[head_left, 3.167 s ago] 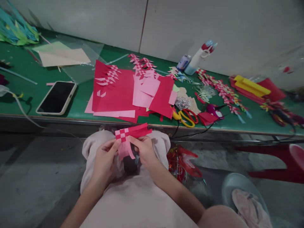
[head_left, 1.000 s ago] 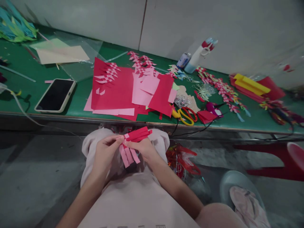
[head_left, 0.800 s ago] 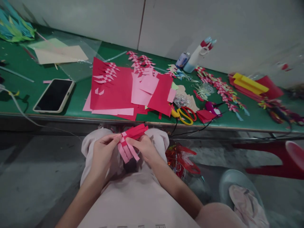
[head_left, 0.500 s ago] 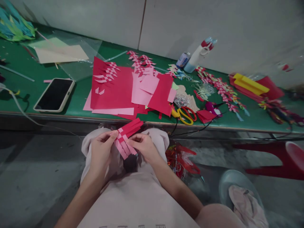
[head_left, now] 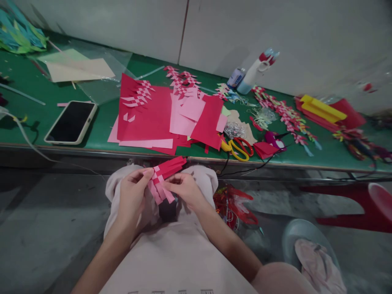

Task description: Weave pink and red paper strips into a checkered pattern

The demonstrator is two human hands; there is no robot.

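Note:
Above my lap I hold a small piece of woven paper strips [head_left: 158, 178], red strips crossing light pink ones in a checkered patch. The red ends point up and right; the pink ends hang down. My left hand [head_left: 134, 190] pinches the left edge of the weave between thumb and fingers. On the other side, my right hand [head_left: 183, 188] has its thumb and fingers closed on the weave's right edge, near the pink strips. Just beyond lie sheets of red paper [head_left: 147, 122] and pink paper [head_left: 180, 118] on the green bench [head_left: 104, 126].
Left of the paper lies a phone [head_left: 71, 122]. Yellow-handled scissors [head_left: 234, 149] rest near the bench edge, beside a purple glue gun [head_left: 272, 139]. Finished woven paper fish [head_left: 284, 112] lie farther right. A white bottle [head_left: 255, 73] and a can [head_left: 235, 77] stand by the wall.
The woven piece has shifted slightly and its red ends now sit a little lower. The pink strips have moved apart from one another. Both hands keep their hold.

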